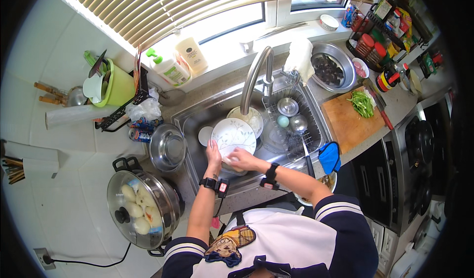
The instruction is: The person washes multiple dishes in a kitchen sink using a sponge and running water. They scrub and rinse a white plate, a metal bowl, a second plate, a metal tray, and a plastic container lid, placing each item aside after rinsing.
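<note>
My left hand (pixel 213 154) was clamped on the rim of the plate (pixel 233 130) at about 8 o'clock, its underside fingers hidden from me, probably so that the plate stayed steady while the other hand pressed on it. My right hand (pixel 244 160) lay against the plate's lower edge at 5 o'clock, fingers bent over the face; whether they pinched anything, I could not tell.

I had the plate over the sink (pixel 197 115), its patterned face up toward me, likely so that drips would fall into the basin. The tap (pixel 248 93) hung at 1 o'clock from it, handy for water, though I could not make out a stream. Other dishes (pixel 256 121) showed past the rim at 2 o'clock, and a small white dish (pixel 205 136) sat at 9.

Toward 3 o'clock the rack (pixel 313 115) held a ladle (pixel 298 124), perhaps put there to drain. Farther that way lay the board (pixel 345 122), with cut greens (pixel 363 104) near the knife (pixel 380 106).

From my left hand, the plate spread toward 1 to 2 o'clock; from my right, toward 11, touching both.
</note>
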`<state>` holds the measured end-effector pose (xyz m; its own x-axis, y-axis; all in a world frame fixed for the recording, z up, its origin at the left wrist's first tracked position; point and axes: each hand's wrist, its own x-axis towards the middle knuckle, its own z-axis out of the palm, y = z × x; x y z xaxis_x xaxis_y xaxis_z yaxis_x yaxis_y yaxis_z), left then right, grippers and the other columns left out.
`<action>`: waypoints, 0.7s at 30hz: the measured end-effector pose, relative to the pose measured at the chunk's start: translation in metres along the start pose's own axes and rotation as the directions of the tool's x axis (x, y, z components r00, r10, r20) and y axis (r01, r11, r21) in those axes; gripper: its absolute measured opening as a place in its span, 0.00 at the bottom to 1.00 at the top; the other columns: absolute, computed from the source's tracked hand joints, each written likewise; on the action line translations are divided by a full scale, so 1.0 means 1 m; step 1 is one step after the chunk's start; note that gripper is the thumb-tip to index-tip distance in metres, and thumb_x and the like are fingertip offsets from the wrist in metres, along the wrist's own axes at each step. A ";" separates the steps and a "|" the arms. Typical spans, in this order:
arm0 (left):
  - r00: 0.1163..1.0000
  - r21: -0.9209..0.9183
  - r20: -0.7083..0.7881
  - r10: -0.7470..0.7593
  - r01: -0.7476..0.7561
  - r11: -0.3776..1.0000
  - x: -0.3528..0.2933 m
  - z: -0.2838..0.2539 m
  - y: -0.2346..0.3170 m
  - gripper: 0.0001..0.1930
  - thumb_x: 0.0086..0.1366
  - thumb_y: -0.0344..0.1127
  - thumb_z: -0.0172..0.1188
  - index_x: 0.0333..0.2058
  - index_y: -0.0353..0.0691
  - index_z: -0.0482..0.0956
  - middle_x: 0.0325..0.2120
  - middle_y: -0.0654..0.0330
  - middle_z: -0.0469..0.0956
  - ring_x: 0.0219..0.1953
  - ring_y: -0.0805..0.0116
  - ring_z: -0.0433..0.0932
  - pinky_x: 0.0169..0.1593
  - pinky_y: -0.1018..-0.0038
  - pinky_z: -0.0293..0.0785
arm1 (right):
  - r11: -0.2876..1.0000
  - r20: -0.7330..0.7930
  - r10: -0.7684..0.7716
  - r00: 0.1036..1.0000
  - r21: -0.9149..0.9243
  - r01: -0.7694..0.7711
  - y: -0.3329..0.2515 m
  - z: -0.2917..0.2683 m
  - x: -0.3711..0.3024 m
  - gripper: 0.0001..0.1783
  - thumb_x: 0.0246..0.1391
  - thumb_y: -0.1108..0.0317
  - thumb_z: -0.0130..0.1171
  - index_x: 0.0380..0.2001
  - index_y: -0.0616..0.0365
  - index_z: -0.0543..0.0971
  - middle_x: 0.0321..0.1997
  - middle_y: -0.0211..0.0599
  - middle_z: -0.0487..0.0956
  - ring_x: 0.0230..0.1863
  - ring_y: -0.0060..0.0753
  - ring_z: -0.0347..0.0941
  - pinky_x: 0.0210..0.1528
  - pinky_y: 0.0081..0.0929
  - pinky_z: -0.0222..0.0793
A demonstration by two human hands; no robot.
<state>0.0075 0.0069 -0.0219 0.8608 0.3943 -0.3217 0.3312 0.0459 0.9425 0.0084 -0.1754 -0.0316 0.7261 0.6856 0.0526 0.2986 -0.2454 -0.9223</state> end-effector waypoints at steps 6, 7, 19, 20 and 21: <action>0.966 0.549 -0.098 0.238 -0.147 0.823 -0.015 0.007 0.019 0.25 0.74 0.47 0.48 0.54 0.29 0.75 0.46 0.37 0.79 0.51 0.42 0.78 0.55 0.58 0.72 | 0.647 -0.083 0.171 0.982 -0.742 -0.175 0.003 -0.051 0.006 0.12 0.53 0.63 0.59 0.42 0.48 0.80 0.46 0.45 0.72 0.47 0.50 0.68 0.43 0.44 0.72; 0.974 0.502 -0.044 0.222 -0.171 0.848 -0.020 0.012 0.019 0.24 0.74 0.48 0.48 0.52 0.29 0.75 0.44 0.38 0.80 0.50 0.44 0.79 0.54 0.59 0.72 | 0.729 -0.232 -0.001 0.973 -0.666 -0.158 -0.002 -0.050 0.017 0.14 0.52 0.64 0.59 0.44 0.49 0.79 0.47 0.47 0.72 0.48 0.53 0.68 0.45 0.45 0.71; 0.983 0.454 -0.088 0.159 -0.102 0.885 -0.026 0.009 0.019 0.25 0.76 0.50 0.42 0.49 0.31 0.76 0.42 0.41 0.80 0.47 0.46 0.79 0.51 0.60 0.72 | 0.849 -0.444 0.014 0.896 -0.468 -0.246 -0.009 -0.025 0.006 0.12 0.53 0.64 0.60 0.42 0.48 0.81 0.43 0.48 0.76 0.48 0.52 0.70 0.47 0.47 0.69; 0.980 0.439 -0.074 0.183 -0.133 0.889 -0.027 0.013 0.021 0.25 0.76 0.50 0.42 0.49 0.31 0.76 0.42 0.41 0.80 0.47 0.45 0.79 0.51 0.60 0.72 | 0.875 -0.332 -0.089 0.939 -0.477 -0.086 -0.007 -0.026 0.006 0.12 0.53 0.64 0.60 0.42 0.49 0.80 0.43 0.48 0.75 0.47 0.53 0.71 0.47 0.47 0.69; 0.982 0.426 -0.031 0.188 -0.157 0.891 -0.028 0.015 0.022 0.25 0.76 0.50 0.42 0.49 0.31 0.76 0.42 0.41 0.80 0.46 0.44 0.78 0.51 0.60 0.72 | 0.874 -0.276 -0.196 0.941 -0.484 0.040 -0.007 -0.025 0.007 0.12 0.53 0.64 0.61 0.42 0.49 0.80 0.42 0.49 0.75 0.47 0.53 0.71 0.47 0.47 0.69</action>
<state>-0.0038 -0.0166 0.0070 0.8952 0.4245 -0.1361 0.3248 -0.4119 0.8514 0.0267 -0.1862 -0.0154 0.7955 0.5041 0.3362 0.5901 -0.5186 -0.6188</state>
